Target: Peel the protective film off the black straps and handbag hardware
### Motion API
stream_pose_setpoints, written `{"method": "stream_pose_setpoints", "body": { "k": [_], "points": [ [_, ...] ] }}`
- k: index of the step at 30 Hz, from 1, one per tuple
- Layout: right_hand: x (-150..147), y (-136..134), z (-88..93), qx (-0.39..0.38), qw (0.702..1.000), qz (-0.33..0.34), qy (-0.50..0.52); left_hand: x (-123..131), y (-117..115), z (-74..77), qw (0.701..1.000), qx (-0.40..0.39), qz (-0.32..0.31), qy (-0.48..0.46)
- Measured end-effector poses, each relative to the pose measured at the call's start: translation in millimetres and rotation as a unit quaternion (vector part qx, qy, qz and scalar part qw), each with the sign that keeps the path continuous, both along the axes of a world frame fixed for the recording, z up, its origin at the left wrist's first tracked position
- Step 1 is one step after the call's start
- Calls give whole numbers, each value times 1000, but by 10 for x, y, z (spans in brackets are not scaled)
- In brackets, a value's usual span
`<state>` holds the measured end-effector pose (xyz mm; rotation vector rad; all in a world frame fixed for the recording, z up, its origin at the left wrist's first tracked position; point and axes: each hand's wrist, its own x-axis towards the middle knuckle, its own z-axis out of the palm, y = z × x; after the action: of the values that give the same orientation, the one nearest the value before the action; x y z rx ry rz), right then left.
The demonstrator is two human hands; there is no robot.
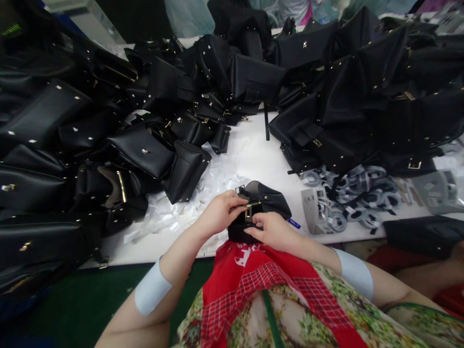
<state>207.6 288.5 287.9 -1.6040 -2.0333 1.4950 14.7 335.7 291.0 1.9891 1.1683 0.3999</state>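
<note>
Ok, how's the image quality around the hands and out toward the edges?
Head view, centre: left hand and right hand read fairly clearly, but the black bag they touch loses detail in its dark parts; head view, beyond the hands: white table looks brightest; head view, lower left edge: large bag looks stretched and soft.

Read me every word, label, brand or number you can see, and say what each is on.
No text is legible.
Red apron: white lettering beside a figure, too blurred.
Small blue item: pale marks, too small.
Grey dispenser: dark print, unreadable.
Nearest black bag: none visible.
</note>
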Motion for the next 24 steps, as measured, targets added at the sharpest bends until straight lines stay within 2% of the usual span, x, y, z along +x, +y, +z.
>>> {"method": "stream_pose_setpoints", "body": {
  "k": [3, 5, 8, 10, 13, 16, 20, 22, 24],
  "points": [
    [-10, -6, 0, 4, 1000, 7, -6, -2, 36, 90, 995, 38, -72, 53],
    [-15, -16, 3, 7, 1000, 10, -9, 5, 35, 150, 988, 61, -99, 99],
    [-18, -31, 15, 13, 1000, 13, -10, 24, 5, 191, 976, 90, -112, 164],
    [-21, -31, 20, 19, 1000, 16, -9, 29, -6, 168, 974, 96, -94, 181],
    [-31, -4, 18, 18, 1000, 24, -2, 10, 36, 76, 983, 87, 6, 161],
    [-35, 21, 46, 8, 1000, 5, 1, -42, 109, 20, 986, 66, 129, 84],
    [-14, -20, 85, -11, 998, -53, -5, -215, 112, -7, 969, -30, 243, -38],
    [18, 31, -27, -31, 996, -82, 15, -367, 148, -204, 947, -97, 292, -93],
    [111, 190, -193, -45, 993, -98, 48, -484, 253, -527, 926, -144, 319, -139]
  ]
}}
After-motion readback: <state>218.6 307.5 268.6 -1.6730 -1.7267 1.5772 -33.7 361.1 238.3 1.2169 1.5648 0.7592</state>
